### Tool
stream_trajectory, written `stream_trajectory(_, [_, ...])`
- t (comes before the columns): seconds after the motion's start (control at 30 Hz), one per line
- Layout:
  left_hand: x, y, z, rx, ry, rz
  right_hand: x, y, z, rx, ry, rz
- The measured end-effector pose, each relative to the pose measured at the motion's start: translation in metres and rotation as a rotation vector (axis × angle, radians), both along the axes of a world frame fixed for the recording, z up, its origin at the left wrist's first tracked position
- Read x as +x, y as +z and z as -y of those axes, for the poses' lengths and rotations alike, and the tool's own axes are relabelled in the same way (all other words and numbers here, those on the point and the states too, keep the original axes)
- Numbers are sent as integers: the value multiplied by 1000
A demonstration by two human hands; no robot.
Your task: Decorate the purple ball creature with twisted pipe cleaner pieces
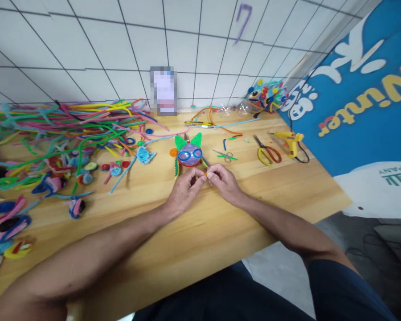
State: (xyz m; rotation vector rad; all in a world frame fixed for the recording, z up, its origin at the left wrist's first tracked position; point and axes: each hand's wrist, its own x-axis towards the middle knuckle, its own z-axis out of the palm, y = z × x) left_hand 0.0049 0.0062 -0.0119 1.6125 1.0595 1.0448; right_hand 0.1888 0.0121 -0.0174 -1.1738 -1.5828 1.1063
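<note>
Both hands meet over the wooden table, fingertips pinched together on a small orange pipe-cleaner piece. My left hand comes in from the left and my right hand from the right. Just beyond the fingers lies a purple pipe-cleaner figure with green ears and blue glasses. An orange coil sits on the figure's left side.
A big heap of coloured pipe cleaners and rolled pieces covers the left of the table. Yellow-handled scissors, a yellow glue gun, small green scissors and a finished colourful figure lie at right. A blue banner borders the right.
</note>
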Motion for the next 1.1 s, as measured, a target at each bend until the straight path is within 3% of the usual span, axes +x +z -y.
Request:
stream_trajectory(0.53, [0,2,-3,-90,4,99,-7,3,-4,-92,-14,-136])
stream_trajectory(0.83, [-1,-3,-11,-373,5,319,1,6,-13,-124,-85,-239])
stream_trajectory(1.1, [-1,3,-2,-256,-25,245,0,12,-2,-69,8,-99])
